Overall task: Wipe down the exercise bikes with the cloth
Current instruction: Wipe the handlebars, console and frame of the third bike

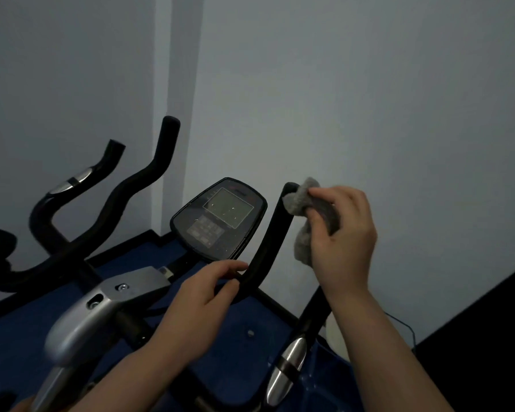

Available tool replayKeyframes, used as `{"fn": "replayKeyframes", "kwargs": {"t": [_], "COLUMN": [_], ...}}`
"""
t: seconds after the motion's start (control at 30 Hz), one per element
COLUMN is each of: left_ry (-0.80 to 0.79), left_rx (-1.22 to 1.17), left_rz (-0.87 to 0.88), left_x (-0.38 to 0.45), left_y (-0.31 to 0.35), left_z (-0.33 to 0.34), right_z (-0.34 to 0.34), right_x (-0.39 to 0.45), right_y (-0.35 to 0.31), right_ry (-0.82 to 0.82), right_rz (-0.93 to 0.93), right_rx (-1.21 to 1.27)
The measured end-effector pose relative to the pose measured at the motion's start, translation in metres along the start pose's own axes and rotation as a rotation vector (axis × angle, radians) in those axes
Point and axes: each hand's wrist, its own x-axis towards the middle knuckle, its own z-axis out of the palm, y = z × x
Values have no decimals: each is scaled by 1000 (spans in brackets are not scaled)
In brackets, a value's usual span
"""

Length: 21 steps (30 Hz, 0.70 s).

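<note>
Pale grey walls and a blue floor surround the black exercise bike with a dark oval console. At the tip of its black padded handlebar, the right hand pinches a crumpled grey cloth against the grip. Lower down, the left hand curls round the same bar's bend. A second black bike's curved handlebars stand to the left.
</note>
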Motion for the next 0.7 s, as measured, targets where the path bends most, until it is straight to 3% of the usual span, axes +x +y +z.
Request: {"fn": "replayKeyframes", "kwargs": {"t": [0.13,0.37,0.6,0.7], "left_ry": [-2,14,16,29], "left_rx": [29,45,80,74], "left_rz": [8,2,-21,-18], "left_x": [6,11,8,5], "left_y": [4,4,5,5], "left_z": [4,8,4,0], "right_z": [22,36,43,45], "right_x": [-1,-24,-51,-59], "right_y": [-3,2,-4,-5], "right_ry": [-95,-171,-336,-335], "right_rz": [-88,-88,-3,70], "right_rx": [-69,-197,-306,-273]}}
